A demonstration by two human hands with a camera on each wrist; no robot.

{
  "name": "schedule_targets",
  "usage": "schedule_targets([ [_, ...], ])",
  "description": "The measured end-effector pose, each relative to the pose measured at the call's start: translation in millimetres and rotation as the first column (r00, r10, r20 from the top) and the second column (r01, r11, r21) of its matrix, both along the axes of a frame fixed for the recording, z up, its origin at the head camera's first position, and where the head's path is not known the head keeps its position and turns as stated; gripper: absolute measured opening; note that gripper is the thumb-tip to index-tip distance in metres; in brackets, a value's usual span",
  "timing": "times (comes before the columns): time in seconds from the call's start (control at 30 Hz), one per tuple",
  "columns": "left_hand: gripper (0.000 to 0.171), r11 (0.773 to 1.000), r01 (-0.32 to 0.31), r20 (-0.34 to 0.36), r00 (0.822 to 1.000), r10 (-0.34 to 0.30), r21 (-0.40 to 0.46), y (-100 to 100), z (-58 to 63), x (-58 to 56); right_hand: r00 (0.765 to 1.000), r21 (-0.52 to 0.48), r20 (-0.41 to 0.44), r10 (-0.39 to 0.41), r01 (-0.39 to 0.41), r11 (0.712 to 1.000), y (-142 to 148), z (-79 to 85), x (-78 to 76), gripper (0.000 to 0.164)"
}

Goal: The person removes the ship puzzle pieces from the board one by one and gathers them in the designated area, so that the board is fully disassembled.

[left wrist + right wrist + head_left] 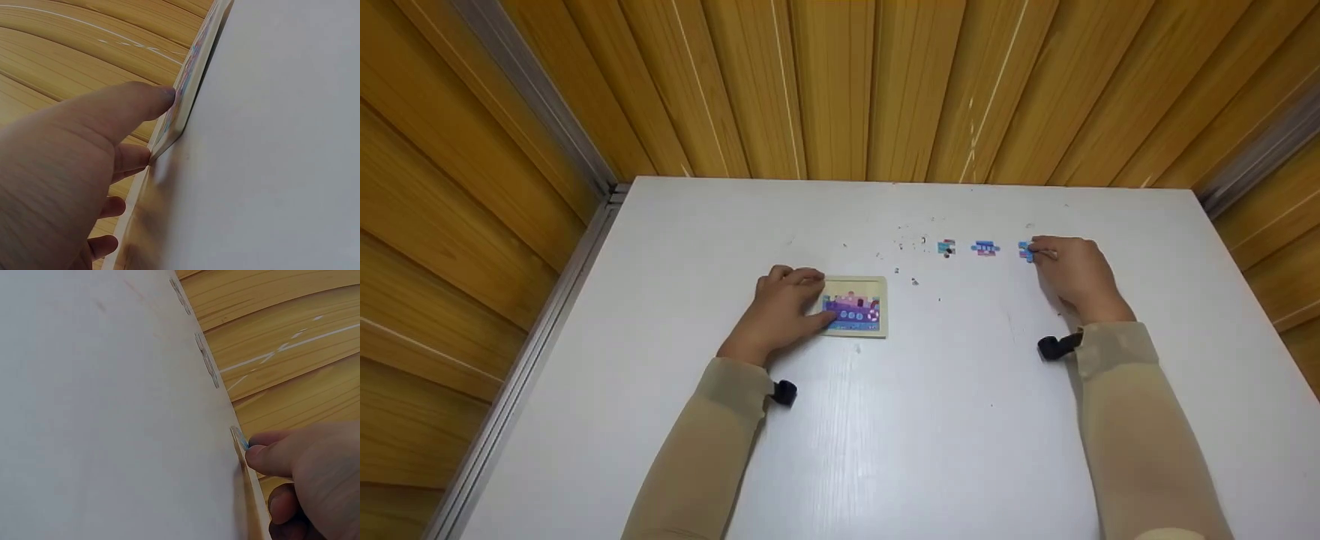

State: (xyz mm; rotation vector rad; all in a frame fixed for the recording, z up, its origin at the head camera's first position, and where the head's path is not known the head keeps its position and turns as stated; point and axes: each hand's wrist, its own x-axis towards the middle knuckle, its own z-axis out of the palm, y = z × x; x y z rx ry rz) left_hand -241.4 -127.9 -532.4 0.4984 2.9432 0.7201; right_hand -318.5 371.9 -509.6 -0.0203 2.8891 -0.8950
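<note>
A small framed jigsaw puzzle point(880, 289) lies on the white table, its lower part filled with a purple and pink picture and its upper part bare. My left hand point(784, 315) grips the frame's left side. The thumb point(152, 101) lies over the puzzle face, and a finger touches the edge. Farther right, my right hand point(1076, 274) pinches a blue and pink puzzle piece point(1024, 251) between thumb and forefinger. In the right wrist view that piece point(240, 438) is mostly hidden by the fingertips and stands slightly tilted at the table surface.
Left of the held piece lie a purple and blue puzzle piece point(985, 247) and another multicoloured piece point(945, 247). Small dark specks dot the white table point(915, 420) around them. Wood-patterned panels point(840, 90) rise behind the table's far edge.
</note>
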Motion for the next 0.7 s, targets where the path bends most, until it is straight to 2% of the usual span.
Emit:
schedule_targets([
  [0.3,0.069,1.000,-0.003,0.004,1.000,0.003,0.008,0.6,1.1,0.6,1.000,-0.007,-0.011,0.005,-0.005,1.000,-1.0,-0.4,0.1,0.038],
  [0.57,0.074,1.000,-0.001,0.010,1.000,0.001,0.005,0.6,2.0,1.0,0.998,-0.064,0.025,-0.049,0.050,0.997,-5.2,2.9,2.2,0.042],
  [0.7,0.085,1.000,-0.002,0.018,1.000,0.002,0.010,-0.2,1.3,1.2,0.997,-0.090,-0.032,-0.075,0.072,0.993,-17.8,6.1,4.5,0.045],
])
